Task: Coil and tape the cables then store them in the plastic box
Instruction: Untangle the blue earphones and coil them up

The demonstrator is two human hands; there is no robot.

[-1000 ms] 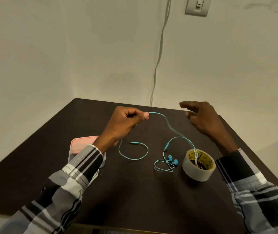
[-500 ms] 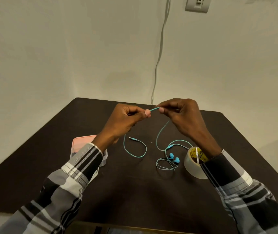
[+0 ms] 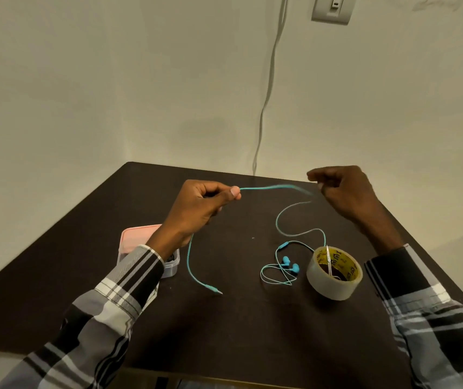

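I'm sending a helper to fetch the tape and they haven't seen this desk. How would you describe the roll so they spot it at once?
Start at the dark table and look to its right side, near the person's right sleeve. The tape roll lies flat there, just right of the turquoise earbuds. It is the only ring-shaped thing: pale clear tape around a yellow printed core.

You have a dark table (image 3: 238,332) under your hands. Below your left hand (image 3: 196,211) sits a plastic box (image 3: 146,248) with a pink lid. Below your right hand (image 3: 345,195) stands a roll of tape (image 3: 334,273), with the earbuds (image 3: 290,265) and loose cable loops just left of it.
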